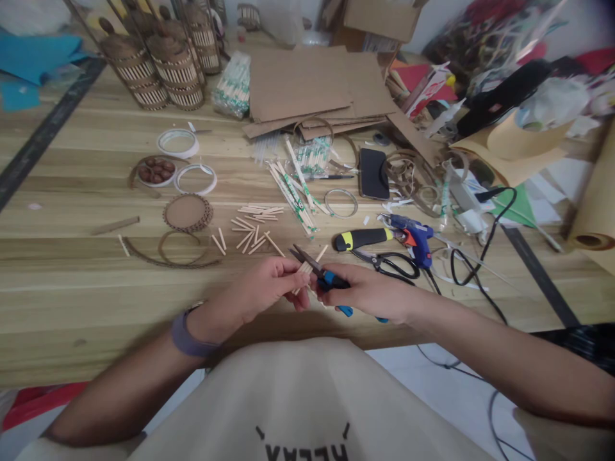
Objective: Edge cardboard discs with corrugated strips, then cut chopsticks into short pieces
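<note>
My left hand [276, 285] pinches several thin wooden sticks [303, 272] near the table's front edge. My right hand [368, 291] is wrapped round the blue-and-black handles of a pair of pliers or cutters [331, 280]. Its dark, narrow jaws are parted and lie close beside the sticks; whether they touch is hard to tell. Just beyond my hands lies a scatter of short cut stick pieces [247, 234]. Longer sticks in paper wrappers [294, 198] rest farther back.
A blue glue gun [414, 237], a yellow-black cutter knife [362, 239] and black scissors [396, 266] lie at right. A phone [373, 174], tape rolls [177, 142] and a round cardboard piece [187, 212] are farther in. Cardboard sheets [312, 80] and stick-covered lanterns [175, 70] stand behind.
</note>
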Tool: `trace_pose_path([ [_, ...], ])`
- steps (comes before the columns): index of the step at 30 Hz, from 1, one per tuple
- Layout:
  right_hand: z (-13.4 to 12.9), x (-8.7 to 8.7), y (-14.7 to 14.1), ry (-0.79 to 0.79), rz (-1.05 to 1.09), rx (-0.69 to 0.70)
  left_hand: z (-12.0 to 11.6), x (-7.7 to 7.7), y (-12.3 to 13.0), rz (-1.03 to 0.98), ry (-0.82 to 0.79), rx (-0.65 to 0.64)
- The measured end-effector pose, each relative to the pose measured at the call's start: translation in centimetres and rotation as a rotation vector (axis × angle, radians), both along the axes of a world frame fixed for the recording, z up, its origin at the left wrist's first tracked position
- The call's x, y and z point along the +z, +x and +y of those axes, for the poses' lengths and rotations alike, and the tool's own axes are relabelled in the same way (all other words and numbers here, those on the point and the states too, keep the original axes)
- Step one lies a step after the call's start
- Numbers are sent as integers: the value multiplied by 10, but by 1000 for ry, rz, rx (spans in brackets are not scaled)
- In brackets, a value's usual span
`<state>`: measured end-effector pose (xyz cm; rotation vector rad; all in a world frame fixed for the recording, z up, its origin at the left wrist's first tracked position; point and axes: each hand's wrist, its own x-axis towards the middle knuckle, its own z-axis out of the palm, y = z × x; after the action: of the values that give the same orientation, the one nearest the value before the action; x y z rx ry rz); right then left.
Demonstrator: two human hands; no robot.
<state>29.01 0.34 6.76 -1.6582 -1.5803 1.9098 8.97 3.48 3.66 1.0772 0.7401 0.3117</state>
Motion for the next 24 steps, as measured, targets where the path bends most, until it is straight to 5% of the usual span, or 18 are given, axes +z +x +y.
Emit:
trace_pose_path([
  [12, -5, -8, -5, 228, -80, 56, 1, 7, 1, 61, 146, -5],
  [19, -2, -13, -4, 181, 24, 49, 2, 3, 1, 132, 219, -8],
  [24, 0, -5, -4, 1, 119, -49, 2, 12, -1, 184, 285, -29],
])
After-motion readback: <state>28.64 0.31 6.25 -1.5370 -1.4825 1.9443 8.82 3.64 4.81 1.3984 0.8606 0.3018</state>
